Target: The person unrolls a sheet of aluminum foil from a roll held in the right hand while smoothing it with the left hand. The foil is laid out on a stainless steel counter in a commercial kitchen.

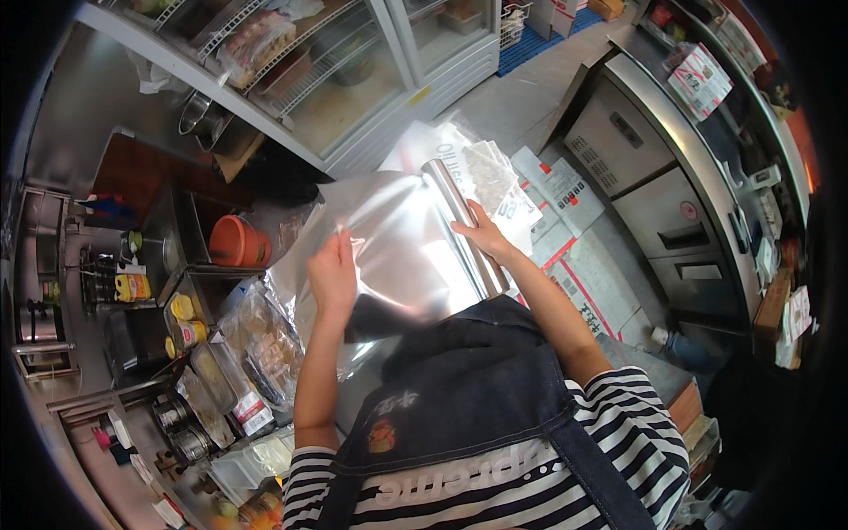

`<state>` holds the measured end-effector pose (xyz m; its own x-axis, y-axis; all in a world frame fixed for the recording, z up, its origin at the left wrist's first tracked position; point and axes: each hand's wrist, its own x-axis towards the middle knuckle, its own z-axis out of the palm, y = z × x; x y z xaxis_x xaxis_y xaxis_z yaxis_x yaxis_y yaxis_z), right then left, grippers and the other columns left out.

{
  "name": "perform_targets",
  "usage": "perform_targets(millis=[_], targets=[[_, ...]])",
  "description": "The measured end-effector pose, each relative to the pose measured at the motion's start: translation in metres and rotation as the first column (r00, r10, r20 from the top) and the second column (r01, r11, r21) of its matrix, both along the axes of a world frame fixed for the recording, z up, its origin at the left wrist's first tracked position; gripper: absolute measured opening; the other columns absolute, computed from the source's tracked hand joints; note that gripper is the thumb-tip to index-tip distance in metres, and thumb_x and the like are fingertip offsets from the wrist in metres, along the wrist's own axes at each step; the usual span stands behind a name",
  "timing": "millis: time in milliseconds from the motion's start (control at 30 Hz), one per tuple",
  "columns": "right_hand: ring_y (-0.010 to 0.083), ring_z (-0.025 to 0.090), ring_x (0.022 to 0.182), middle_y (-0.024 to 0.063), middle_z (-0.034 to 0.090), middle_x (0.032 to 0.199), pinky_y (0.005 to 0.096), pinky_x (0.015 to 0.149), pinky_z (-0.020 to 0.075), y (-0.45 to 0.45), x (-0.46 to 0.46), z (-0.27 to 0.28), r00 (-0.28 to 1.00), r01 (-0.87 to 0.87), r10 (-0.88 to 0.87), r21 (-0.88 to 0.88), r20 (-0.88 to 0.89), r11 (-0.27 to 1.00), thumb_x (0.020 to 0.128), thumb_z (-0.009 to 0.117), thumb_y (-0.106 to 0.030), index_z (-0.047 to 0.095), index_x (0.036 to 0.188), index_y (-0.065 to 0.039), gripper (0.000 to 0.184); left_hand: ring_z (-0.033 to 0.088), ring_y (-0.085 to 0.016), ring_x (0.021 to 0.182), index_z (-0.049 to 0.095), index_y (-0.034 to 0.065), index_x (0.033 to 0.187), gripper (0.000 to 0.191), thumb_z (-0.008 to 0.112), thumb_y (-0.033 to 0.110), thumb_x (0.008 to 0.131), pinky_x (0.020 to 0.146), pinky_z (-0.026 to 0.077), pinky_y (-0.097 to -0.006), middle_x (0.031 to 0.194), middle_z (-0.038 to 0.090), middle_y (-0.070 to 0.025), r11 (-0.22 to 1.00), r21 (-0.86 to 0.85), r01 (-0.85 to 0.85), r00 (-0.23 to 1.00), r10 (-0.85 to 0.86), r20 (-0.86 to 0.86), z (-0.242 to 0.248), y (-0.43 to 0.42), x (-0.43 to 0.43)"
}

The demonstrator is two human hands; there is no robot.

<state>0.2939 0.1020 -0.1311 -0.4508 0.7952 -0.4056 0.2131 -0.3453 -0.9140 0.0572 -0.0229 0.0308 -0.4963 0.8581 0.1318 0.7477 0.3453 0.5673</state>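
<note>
My left hand [334, 277] pinches a wide sheet of aluminium foil [397, 245] between thumb and fingers. The sheet stretches, shiny and slightly creased, from a foil roll [457, 218] on its right. Around that roll, near its middle, my right hand [485, 232] is closed, with the thumb on the near side. A loose end of the foil hangs past my left hand toward the shelves. The roll lies slantwise in front of my apron [464, 371], and its lower end is close to the cloth.
Beyond the roll are white printed plastic bags [454, 156] and flattened cartons [563, 199] on the floor. A glass-door refrigerator [371, 132] stands ahead. Steel counter cabinets [662, 192] are at right. At left, shelving holds an orange bucket [238, 242] and plastic-wrapped packages [265, 338].
</note>
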Motion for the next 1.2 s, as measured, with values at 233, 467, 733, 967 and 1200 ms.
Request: perform_targets(millis=[233, 467, 733, 967, 1200], targets=[[0.0288, 0.044, 0.126, 0.0224, 0.040, 0.141, 0.0364, 0.104, 0.0365, 0.003, -0.005, -0.012, 0.991, 0.106, -0.111, -0.061, -0.078, 0.992, 0.084, 0.068, -0.035, 0.015, 0.149, -0.004, 0.089, 0.054, -0.031, 0.057, 0.060, -0.0042, 0.084, 0.039, 0.048, 0.029, 0.099, 0.058, 0.042, -0.0435, 0.064, 0.056, -0.0190, 0.961, 0.191, -0.198, 0.980, 0.187, 0.071, -0.038, -0.071, -0.055], [0.0215, 0.052, 0.108, 0.0154, 0.051, 0.126, 0.0334, 0.090, 0.0446, -0.001, -0.003, -0.010, 0.994, 0.088, -0.091, -0.040, -0.068, 0.995, 0.085, 0.070, -0.036, 0.014, 0.150, -0.010, 0.090, 0.061, -0.039, 0.076, 0.053, -0.0011, 0.109, 0.032, 0.046, 0.029, 0.099, 0.068, 0.045, -0.0442, 0.083, 0.063, -0.0201, 0.915, 0.033, -0.401, 0.909, 0.393, 0.136, -0.143, -0.157, -0.153], [0.0179, 0.060, 0.087, 0.0110, 0.056, 0.106, 0.0325, 0.071, 0.0521, 0.000, -0.008, 0.004, 0.980, 0.110, -0.133, -0.155, -0.146, 0.982, 0.088, 0.066, -0.032, 0.024, 0.146, -0.015, 0.074, 0.057, -0.043, 0.101, 0.040, -0.0016, 0.131, 0.052, 0.056, 0.027, 0.091, 0.086, 0.046, -0.0467, 0.116, 0.054, -0.0275, 0.770, -0.214, -0.600, 0.770, 0.484, -0.417, -0.145, -0.141, -0.131], [0.0274, 0.065, 0.080, 0.0151, 0.056, 0.094, 0.0401, 0.071, 0.0570, -0.013, -0.015, 0.032, 0.874, -0.028, -0.154, -0.364, -0.461, 0.931, 0.090, 0.061, -0.030, 0.031, 0.131, -0.008, 0.056, 0.057, -0.015, 0.082, 0.049, 0.0003, 0.123, 0.038, 0.054, 0.026, 0.096, 0.073, 0.047, -0.0307, 0.096, 0.061, -0.0077, 0.989, -0.088, 0.120, 0.755, -0.033, 0.655, -0.107, -0.034, 0.023], [0.0229, 0.066, 0.081, 0.0135, 0.066, 0.096, 0.0352, 0.072, 0.0563, -0.018, -0.004, 0.039, 0.756, -0.010, -0.392, -0.607, -0.525, 0.794, 0.093, 0.054, -0.037, 0.054, 0.118, -0.004, 0.042, 0.053, -0.010, 0.064, 0.066, 0.0028, 0.085, 0.028, 0.056, 0.026, 0.095, 0.060, 0.046, -0.0259, 0.070, 0.057, 0.0017, 0.868, -0.145, 0.475, 0.548, -0.163, 0.820, -0.111, -0.025, 0.068]])
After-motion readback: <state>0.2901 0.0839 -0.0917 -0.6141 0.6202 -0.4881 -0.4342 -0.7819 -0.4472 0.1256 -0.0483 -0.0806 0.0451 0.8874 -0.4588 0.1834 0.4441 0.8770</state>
